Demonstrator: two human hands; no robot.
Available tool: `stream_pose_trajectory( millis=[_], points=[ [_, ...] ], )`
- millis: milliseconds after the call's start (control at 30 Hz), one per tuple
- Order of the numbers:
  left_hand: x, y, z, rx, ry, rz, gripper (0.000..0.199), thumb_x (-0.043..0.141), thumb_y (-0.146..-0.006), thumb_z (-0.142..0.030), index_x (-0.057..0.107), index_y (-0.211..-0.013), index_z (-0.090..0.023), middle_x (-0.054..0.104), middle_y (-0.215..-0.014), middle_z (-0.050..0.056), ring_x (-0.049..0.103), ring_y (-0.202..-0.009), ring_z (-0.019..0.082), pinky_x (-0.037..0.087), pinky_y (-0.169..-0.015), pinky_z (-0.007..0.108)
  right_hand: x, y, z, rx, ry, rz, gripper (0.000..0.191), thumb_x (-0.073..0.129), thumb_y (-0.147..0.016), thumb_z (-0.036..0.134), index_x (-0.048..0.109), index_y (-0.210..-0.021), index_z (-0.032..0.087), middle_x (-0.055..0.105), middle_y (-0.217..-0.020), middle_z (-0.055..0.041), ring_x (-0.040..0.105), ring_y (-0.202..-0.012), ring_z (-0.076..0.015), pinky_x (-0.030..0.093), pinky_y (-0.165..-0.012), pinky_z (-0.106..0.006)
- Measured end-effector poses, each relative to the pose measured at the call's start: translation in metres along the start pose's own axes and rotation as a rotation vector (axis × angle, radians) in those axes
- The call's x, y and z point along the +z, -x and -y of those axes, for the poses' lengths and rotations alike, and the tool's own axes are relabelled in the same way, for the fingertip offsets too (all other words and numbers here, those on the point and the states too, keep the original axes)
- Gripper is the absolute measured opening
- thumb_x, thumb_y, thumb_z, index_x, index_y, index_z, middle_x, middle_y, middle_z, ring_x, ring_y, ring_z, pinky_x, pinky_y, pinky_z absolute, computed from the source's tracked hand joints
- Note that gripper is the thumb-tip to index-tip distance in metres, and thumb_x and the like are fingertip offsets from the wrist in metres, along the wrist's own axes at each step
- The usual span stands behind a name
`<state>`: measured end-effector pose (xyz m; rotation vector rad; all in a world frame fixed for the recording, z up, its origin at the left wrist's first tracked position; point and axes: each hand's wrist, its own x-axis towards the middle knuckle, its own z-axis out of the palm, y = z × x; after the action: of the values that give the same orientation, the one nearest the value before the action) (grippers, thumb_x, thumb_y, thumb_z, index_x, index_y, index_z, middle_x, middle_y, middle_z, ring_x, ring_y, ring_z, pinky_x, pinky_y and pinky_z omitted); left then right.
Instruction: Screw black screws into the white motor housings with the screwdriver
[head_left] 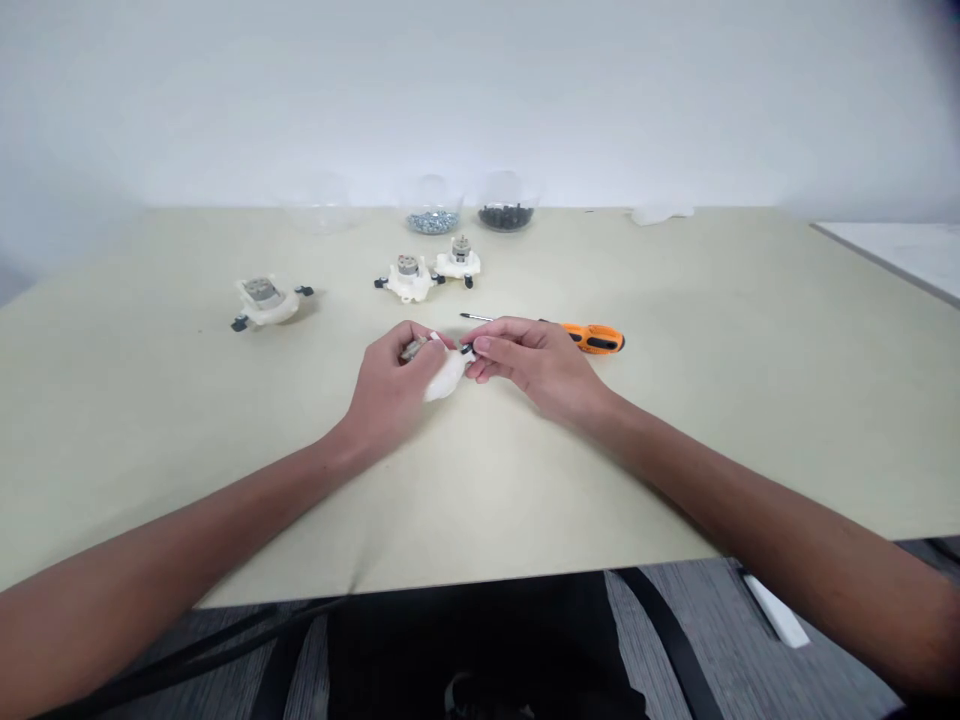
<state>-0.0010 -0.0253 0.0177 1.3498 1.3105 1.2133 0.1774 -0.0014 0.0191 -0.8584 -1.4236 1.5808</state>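
My left hand (394,380) is closed around a white plastic motor housing (448,378), tilted above the middle of the table. Part of its silver motor shows between my fingers. At the housing's right end, my right hand (532,365) pinches a small black rubber-like piece (468,349) between thumb and fingers. The black piece touches the housing; whether it is fully seated I cannot tell. Behind my right hand lies a screwdriver with an orange and black handle (596,339), its shaft partly hidden by my fingers.
Similar white motor housings with black end pieces stand beyond my hands: one at left (270,300), two touching near the centre (409,278). At the back are clear bowls, one of silver screws (433,222), one of black pieces (506,216). White scrap (661,213) lies back right.
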Motion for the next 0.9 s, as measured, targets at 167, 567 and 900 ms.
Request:
stream_pose_trajectory(
  millis=[167, 567, 900],
  points=[
    [0.000, 0.002, -0.004, -0.015, 0.052, -0.002, 0.011, 0.058, -0.079, -0.026, 0.059, -0.073, -0.017, 0.066, -0.085, 0.001, 0.052, -0.066, 0.011, 0.038, -0.055, 0.022, 0.001, 0.000, 0.000, 0.033, -0.143, 0.024, 0.023, 0.071, -0.080, 0.031, 0.069, -0.093, 0.013, 0.069, -0.079, -0.0046, 0.067, -0.073, -0.0117, 0.054, -0.076, -0.027],
    [-0.002, 0.001, -0.003, 0.012, -0.004, -0.011, 0.010, 0.057, -0.079, -0.027, 0.059, -0.074, -0.018, 0.067, -0.086, 0.000, 0.050, -0.064, 0.011, 0.036, -0.053, 0.022, 0.001, 0.001, -0.004, -0.011, -0.101, -0.019, 0.019, 0.072, -0.077, 0.030, 0.065, -0.086, 0.015, 0.064, -0.079, -0.0018, 0.062, -0.072, -0.0107, 0.052, -0.074, -0.029],
    [-0.001, 0.003, -0.007, 0.088, -0.120, -0.032, 0.012, 0.053, -0.082, -0.026, 0.060, -0.077, -0.018, 0.067, -0.086, 0.001, 0.051, -0.065, 0.012, 0.038, -0.056, 0.024, 0.011, 0.017, 0.003, -0.490, 0.656, -0.172, 0.007, 0.063, -0.084, 0.024, 0.058, -0.083, 0.019, 0.058, -0.083, -0.0023, 0.057, -0.077, -0.0121, 0.049, -0.069, -0.027]
  ],
)
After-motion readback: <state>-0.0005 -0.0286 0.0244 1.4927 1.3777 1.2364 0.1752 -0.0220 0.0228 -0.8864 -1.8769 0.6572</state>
